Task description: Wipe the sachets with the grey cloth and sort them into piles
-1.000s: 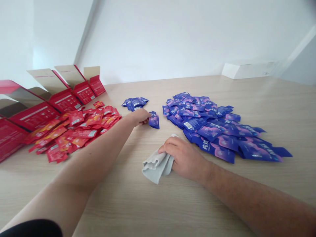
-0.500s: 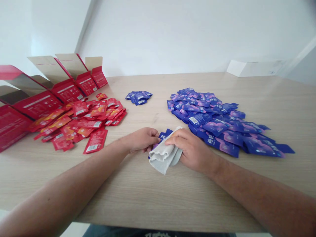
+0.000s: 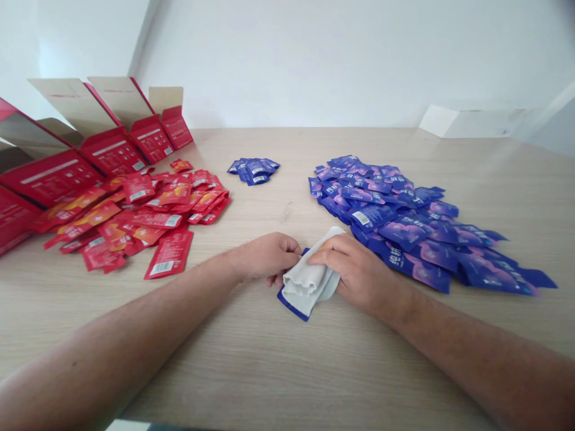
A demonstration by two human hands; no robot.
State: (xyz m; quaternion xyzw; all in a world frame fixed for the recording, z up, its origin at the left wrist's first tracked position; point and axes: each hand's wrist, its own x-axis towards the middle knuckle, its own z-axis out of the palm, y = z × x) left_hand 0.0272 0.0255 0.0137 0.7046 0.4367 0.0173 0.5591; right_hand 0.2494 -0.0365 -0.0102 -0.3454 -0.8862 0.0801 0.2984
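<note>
My right hand (image 3: pixel 359 268) grips a folded pale grey cloth (image 3: pixel 312 278), which lies against a blue sachet (image 3: pixel 293 306). Most of that sachet is covered by the cloth; only its lower border and a bit of its top edge show. My left hand (image 3: pixel 273 257) is closed, fingertips pinching the sachet's left side near its upper end. To the right of my right hand spreads a large heap of blue and purple sachets (image 3: pixel 404 230). A smaller pile of blue sachets (image 3: pixel 254 170) lies farther back, beyond my left hand.
Left of my left arm lies a heap of red and orange sachets (image 3: pixel 155 218). Behind it stands a row of red cardboard boxes (image 3: pixel 112 152) with raised flaps. A white box (image 3: pixel 467 121) sits at the back right of the wooden table (image 3: pixel 287 365), near the wall.
The cloth has slid down over the blue sachet, whose lower border now shows beneath it. Both hands appear slightly farther right, and the view has shifted a little.
</note>
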